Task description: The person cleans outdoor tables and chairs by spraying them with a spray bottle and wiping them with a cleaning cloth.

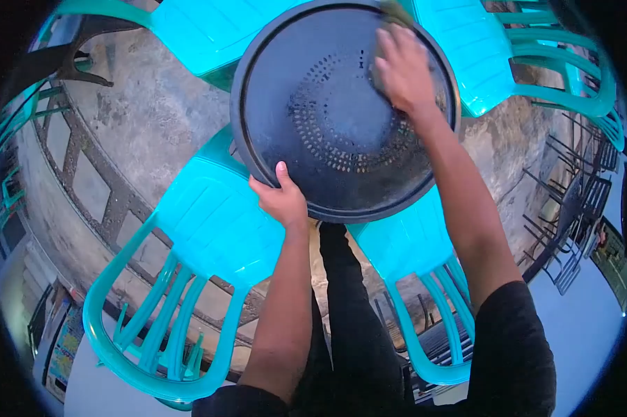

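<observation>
A large round black tray (306,125) with a ring of small holes in its middle lies in front of me, resting over turquoise plastic chairs. My left hand (280,198) grips its near rim, thumb on top. My right hand (402,68) presses a small greenish scrub pad (395,15) against the tray's inner surface near the far right rim; most of the pad is hidden under the fingers.
Several turquoise plastic chairs (209,229) surround the tray on a stained concrete floor (153,111). Black metal frames (571,201) stand at the right, a dark metal grid (84,167) lies at the left. My dark-trousered legs (348,306) are below.
</observation>
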Demonstrator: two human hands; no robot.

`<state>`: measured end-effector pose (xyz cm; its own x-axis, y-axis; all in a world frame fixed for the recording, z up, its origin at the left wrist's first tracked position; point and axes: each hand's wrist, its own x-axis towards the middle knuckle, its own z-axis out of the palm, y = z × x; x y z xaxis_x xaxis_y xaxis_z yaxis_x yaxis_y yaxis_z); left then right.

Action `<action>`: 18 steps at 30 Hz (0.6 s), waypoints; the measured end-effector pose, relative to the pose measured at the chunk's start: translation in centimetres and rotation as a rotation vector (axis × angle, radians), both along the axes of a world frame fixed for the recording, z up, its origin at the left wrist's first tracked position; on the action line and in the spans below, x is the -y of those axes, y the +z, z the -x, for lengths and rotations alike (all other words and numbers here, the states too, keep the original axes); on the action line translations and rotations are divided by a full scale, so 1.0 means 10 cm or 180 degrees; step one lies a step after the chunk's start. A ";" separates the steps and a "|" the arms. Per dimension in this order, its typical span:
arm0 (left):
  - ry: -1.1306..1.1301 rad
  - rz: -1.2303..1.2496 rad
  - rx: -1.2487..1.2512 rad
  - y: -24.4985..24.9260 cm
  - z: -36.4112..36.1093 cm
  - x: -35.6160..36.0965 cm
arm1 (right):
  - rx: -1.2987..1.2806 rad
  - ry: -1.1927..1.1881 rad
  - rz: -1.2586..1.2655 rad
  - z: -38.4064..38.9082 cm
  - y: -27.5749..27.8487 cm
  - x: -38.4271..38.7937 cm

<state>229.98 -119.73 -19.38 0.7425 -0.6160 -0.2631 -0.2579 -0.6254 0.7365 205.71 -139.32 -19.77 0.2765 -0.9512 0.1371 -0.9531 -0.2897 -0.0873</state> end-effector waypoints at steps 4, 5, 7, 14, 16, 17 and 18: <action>0.0021 -0.0170 0.0066 0.01 0.01 -0.04 | -0.0078 -0.0948 0.0044 0.26 0.04 -0.90; 0.0050 -0.0203 0.0098 0.01 0.00 -0.02 | -0.0066 -0.1250 0.0071 0.17 0.04 -1.18; 0.0036 -0.0153 0.0134 0.01 -0.02 -0.01 | -0.0076 -0.1915 -0.0084 -0.26 -0.06 -1.66; -0.0042 -0.0174 0.0399 -0.17 -0.07 -0.07 | 0.0248 0.1081 -0.0714 -1.39 0.21 -0.83; 0.0034 -0.0254 0.0125 -0.05 -0.05 -0.04 | 0.0101 0.1001 -0.0280 -1.26 0.15 -0.34; 0.0065 -0.0229 0.0011 -0.04 -0.05 -0.04 | 0.0004 0.0763 -0.0071 -1.18 0.10 -0.18; 0.0060 -0.0092 0.0007 -0.06 -0.06 -0.04 | -0.0114 0.0519 0.0150 -1.08 0.06 -0.11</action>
<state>230.56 -119.29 -19.98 0.7545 -0.5941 -0.2789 -0.2476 -0.6512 0.7174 216.53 -138.21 -19.15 0.4323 -0.8860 0.1677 -0.8954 -0.4438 -0.0368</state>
